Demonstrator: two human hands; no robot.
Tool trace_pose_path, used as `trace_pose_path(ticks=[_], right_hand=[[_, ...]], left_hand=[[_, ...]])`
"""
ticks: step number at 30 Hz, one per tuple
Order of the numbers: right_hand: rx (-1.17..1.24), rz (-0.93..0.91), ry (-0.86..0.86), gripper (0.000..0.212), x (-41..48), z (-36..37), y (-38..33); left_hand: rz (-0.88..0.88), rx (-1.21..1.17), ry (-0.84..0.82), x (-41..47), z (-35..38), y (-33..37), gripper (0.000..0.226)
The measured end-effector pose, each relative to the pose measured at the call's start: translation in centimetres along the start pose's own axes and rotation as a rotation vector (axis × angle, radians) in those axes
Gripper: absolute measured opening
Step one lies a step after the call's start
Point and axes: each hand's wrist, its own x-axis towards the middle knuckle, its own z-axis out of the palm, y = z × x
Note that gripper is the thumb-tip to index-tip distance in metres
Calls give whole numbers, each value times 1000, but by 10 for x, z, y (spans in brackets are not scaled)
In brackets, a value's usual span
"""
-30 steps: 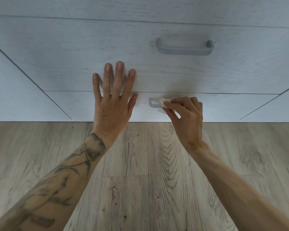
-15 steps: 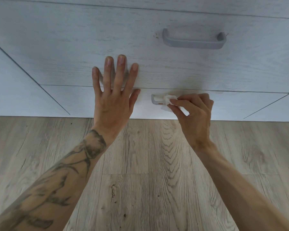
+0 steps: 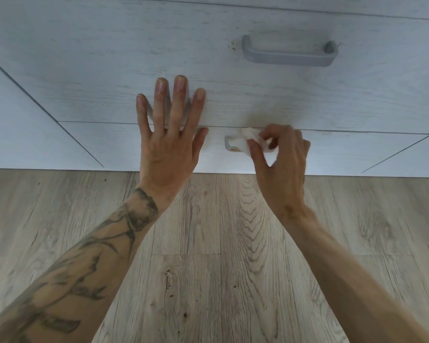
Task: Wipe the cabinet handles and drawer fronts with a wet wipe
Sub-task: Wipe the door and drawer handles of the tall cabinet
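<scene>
Fingers [image 3: 286,132] of our right hand [image 3: 285,167] pinch the wet wipe [image 3: 252,141] tight on the lower drawer handle [image 3: 229,145]. Our left hand [image 3: 169,147] lies flat and spread on the drawer fronts [image 3: 97,95], just left of that handle.

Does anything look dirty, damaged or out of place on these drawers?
Brownish specks mark the upper drawer front beside the left end of the upper handle, and the lower handle shows an orange smudge at its left end.

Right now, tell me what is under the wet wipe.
The lower drawer's handle: only its left end shows. The wet wipe and the right hand pinching it cover the rest.
</scene>
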Motion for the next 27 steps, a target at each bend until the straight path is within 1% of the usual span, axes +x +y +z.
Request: trace_pose_path(ticks=[2, 3, 4, 7, 10, 14, 19, 23, 27], right_hand=[[-51, -65, -67, 10, 1, 9, -5], [-81, -81, -85, 5, 1, 12, -4], [-106, -76, -90, 5, 0, 12, -2], [-145, -81, -66, 11, -8, 9, 10], [-139, -109, -30, 10, -7, 12, 9], [-150, -152, -35, 9, -1, 20, 4], [-117, -79, -10, 12, -5, 14, 7], [-136, -118, -33, 12, 3, 28, -7], [-219, -81, 45, 14, -6, 25, -9]], left_hand=[[0, 0, -3, 0, 0, 0, 77], [0, 2, -1, -1, 0, 0, 78], [1, 4, 1, -1, 0, 0, 78], [3, 10, 0, -1, 1, 0, 78], [1, 14, -10, -2, 1, 0, 79], [0, 4, 3, -2, 2, 0, 79], [1, 7, 4, -1, 1, 1, 79], [6, 9, 18, -1, 1, 1, 79], [4, 15, 17, -1, 0, 0, 79]])
